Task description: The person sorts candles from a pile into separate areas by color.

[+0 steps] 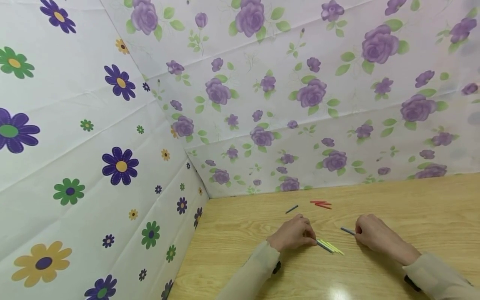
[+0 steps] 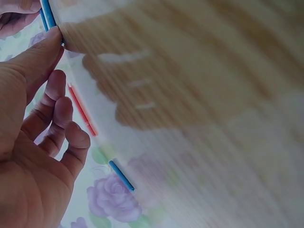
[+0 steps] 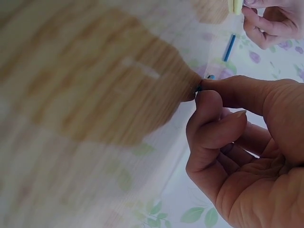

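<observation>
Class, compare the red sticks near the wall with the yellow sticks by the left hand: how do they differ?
The red sticks lie far from both hands, untouched; the yellow sticks lie nearer, right beside the left hand. Red against yellow in colour. Both are thin sticks, grouped flat on the wooden table.

My left hand [image 1: 294, 234] hides the near ends of the yellow sticks [image 1: 331, 246], so I cannot count them. My right hand [image 1: 369, 232] covers most of the blue stick [image 1: 347, 231] it pinches. Both wrist views smear the wooden table [image 2: 213, 95] into blur. The far red sticks [image 1: 321, 204] are too small to count.
</observation>
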`<state>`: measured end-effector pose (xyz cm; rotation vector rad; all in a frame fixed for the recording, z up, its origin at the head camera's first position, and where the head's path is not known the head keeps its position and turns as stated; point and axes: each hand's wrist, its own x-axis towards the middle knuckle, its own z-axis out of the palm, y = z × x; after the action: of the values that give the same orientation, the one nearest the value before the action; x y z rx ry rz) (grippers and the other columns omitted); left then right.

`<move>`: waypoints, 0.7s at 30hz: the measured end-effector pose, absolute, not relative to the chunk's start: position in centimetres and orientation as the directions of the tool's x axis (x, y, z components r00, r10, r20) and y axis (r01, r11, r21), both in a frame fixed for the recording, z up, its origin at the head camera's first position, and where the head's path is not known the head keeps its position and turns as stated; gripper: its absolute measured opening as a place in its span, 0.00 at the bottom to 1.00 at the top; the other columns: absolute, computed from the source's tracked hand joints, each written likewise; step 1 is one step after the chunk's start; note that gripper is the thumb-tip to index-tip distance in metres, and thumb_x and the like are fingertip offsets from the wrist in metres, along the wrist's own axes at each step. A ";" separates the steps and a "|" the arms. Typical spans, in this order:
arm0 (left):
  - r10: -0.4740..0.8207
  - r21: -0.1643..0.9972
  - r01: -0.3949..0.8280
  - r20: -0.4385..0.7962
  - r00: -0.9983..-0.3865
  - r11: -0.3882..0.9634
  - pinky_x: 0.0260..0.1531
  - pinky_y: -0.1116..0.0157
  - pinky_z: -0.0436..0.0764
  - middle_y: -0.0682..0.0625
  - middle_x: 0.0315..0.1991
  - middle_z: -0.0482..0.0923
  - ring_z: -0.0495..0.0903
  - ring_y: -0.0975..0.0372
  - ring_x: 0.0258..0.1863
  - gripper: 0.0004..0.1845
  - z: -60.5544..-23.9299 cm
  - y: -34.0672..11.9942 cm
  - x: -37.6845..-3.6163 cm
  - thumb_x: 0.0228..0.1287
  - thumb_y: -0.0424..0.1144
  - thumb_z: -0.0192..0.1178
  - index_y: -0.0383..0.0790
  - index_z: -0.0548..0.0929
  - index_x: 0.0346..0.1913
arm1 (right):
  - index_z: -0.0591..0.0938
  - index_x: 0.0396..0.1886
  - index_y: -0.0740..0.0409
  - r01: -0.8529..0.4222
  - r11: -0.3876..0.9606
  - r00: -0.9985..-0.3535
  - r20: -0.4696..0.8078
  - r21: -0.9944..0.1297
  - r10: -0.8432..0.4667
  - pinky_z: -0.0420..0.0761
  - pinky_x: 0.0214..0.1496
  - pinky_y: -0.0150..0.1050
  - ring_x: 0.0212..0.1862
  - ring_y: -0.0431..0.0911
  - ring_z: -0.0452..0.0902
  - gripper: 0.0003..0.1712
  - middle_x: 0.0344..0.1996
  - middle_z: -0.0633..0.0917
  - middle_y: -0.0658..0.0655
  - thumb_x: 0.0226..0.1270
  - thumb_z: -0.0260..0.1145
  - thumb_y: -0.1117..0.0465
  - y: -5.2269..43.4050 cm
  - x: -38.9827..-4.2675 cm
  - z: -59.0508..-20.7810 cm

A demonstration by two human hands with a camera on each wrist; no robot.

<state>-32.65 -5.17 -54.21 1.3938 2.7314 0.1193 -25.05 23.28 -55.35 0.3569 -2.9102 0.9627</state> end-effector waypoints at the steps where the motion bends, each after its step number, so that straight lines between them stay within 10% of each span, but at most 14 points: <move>1: 0.811 0.097 0.806 -0.030 -0.584 0.584 0.41 0.81 0.70 0.64 0.40 0.85 0.70 0.74 0.42 0.08 -54.2 -5.2 -32.6 0.72 0.54 0.72 0.57 0.96 0.42 | 0.81 0.15 0.53 -0.236 0.778 -0.972 0.125 -0.582 -0.201 0.61 0.22 0.29 0.19 0.39 0.64 0.17 0.15 0.75 0.47 0.59 0.67 0.74 23.3 -25.0 -55.3; 21: 0.828 0.054 0.827 -0.050 -0.558 0.560 0.43 0.80 0.71 0.66 0.43 0.85 0.72 0.73 0.42 0.09 -54.4 -5.8 -32.4 0.76 0.54 0.66 0.58 0.93 0.44 | 0.79 0.15 0.52 -0.237 0.784 -0.971 0.127 -0.573 -0.201 0.62 0.22 0.29 0.20 0.39 0.66 0.18 0.16 0.75 0.47 0.60 0.66 0.74 23.1 -25.1 -55.5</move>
<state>-32.39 -5.77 -54.41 1.4412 2.7129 0.0381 -25.13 23.14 -55.46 0.3582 -2.9116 0.9471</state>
